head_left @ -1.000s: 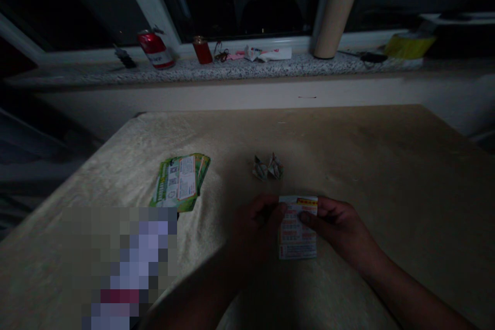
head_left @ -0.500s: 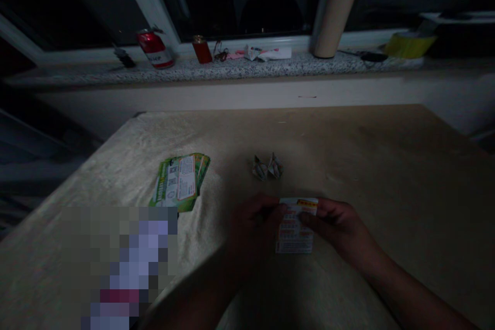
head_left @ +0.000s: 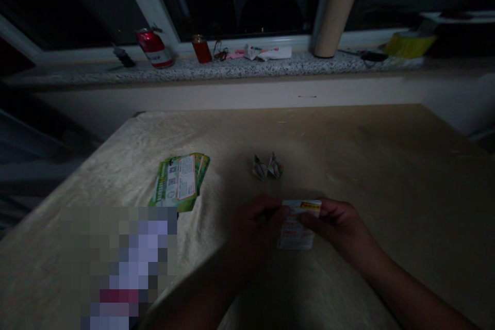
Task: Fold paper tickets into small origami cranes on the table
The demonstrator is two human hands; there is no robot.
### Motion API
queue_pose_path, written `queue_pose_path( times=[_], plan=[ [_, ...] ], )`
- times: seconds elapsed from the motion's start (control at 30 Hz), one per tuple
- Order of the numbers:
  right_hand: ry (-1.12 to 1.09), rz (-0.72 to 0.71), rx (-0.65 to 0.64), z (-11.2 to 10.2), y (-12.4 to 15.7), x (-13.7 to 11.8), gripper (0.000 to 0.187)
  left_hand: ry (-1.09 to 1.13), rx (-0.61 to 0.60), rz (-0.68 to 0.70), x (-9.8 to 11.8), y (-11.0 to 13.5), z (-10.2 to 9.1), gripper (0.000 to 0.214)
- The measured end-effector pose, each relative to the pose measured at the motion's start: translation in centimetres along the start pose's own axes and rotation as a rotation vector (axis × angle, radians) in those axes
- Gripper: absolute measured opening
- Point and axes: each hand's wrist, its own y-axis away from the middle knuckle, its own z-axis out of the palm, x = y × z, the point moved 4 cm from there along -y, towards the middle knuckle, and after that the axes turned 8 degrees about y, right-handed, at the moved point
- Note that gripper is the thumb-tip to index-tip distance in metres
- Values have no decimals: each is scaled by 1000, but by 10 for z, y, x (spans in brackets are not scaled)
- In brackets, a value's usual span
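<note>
Between my two hands is a folded printed paper (head_left: 297,234), white with rows of reddish text and a yellow strip near its top right. My left hand (head_left: 257,224) pinches its upper left edge, thumb in front; that hand is in deep shadow. On the opposite side, my right hand (head_left: 338,221) grips the upper right edge, its thumb lying across the printed face and the fingers behind. Just beyond the hands, two small folded paper shapes (head_left: 267,166) with pointed tips stand side by side on the table. A stack of green printed leaflets (head_left: 180,181) lies to the left.
A pale cloth covers the table (head_left: 371,154). At its front left a blurred-out object (head_left: 135,263) lies pixelated. Along the granite windowsill (head_left: 232,68) stand a red can (head_left: 155,49), a red jar (head_left: 201,49), a cardboard tube (head_left: 340,7) and a yellow roll (head_left: 410,44).
The folded paper has shifted slightly right and its top leans differently, with its lower edge a little higher. Both hands keep their hold. Everything else stays put.
</note>
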Motion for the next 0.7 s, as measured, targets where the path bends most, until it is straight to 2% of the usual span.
queue_pose_path(
  times=[0.7],
  plan=[
    [18, 8, 2, 0, 1, 1, 21, 47, 14, -38, 3, 0, 2, 15]
  ],
)
